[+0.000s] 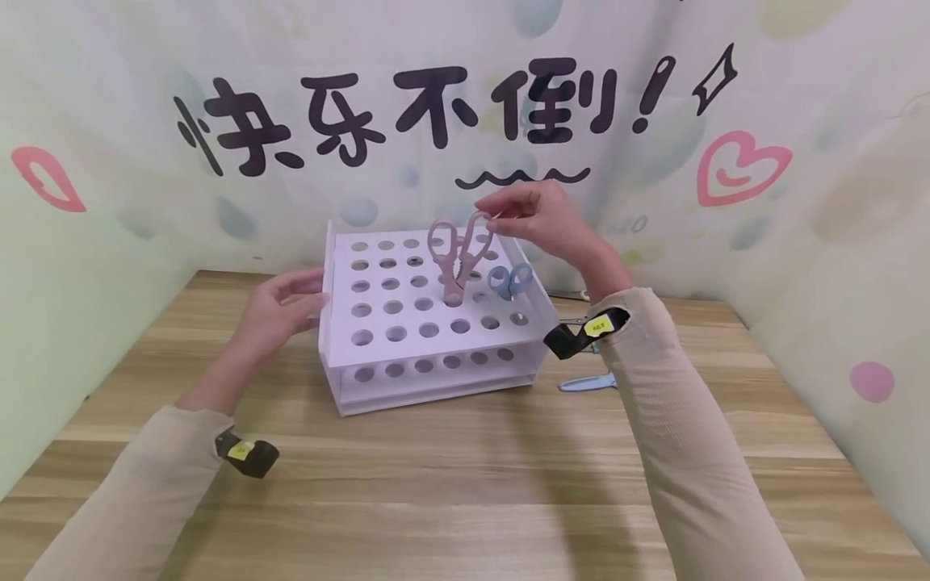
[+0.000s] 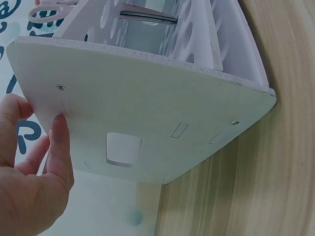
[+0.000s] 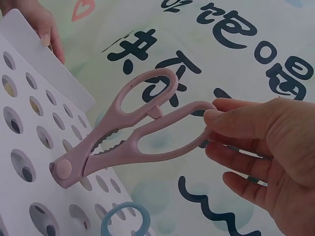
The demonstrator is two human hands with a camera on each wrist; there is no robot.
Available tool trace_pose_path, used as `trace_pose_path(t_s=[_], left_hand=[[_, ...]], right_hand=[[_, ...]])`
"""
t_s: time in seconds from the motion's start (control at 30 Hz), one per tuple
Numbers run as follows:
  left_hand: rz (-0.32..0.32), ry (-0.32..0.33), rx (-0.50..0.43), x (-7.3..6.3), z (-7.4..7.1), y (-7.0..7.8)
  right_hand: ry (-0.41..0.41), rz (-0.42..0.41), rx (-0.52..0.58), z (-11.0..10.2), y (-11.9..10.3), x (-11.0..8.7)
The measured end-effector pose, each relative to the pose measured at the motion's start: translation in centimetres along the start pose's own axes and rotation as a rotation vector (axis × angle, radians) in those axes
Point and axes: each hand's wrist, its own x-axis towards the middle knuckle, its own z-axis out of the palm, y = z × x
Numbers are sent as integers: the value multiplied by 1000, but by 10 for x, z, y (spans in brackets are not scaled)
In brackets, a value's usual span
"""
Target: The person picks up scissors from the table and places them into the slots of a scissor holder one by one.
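Observation:
In the head view my right hand (image 1: 534,214) pinches one handle loop of pink scissors (image 1: 454,282) between thumb and fingers. Their handles spread apart above a white holed rack (image 1: 378,349), and the pivot sits at one of its holes. A metal blade (image 2: 147,17) shows inside the rack in the left wrist view. My left hand (image 1: 279,307) rests its fingertips against the rack's left side panel (image 2: 113,88), near an edge. Small blue-handled scissors (image 1: 511,281) stand in another hole to the right of the pink ones.
Right of the rack, a light blue tool (image 1: 587,382) lies on the wooden table (image 1: 407,492). Other scissors, with a white handle loop (image 1: 584,295) showing, lie partly hidden by the rack and right arm. A printed cloth (image 1: 407,48) hangs behind.

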Motion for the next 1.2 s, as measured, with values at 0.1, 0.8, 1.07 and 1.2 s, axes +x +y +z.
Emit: trace_pose_path(t_s=[0.1,0.8,1.07,1.2], left_hand=[[3,0,10,-1,0,1],[-1,-16,-5,-1,-1,2],[-3,-15,-5,-1,-1,2],[3,-15,-18,-1,-1,1]], right_hand=[[2,13,-14,-6,0,-3],[14,239,-130,-55,53,-67],[24,321,-142,-70,81,-102],[20,346,-139,-74,93,-121]])
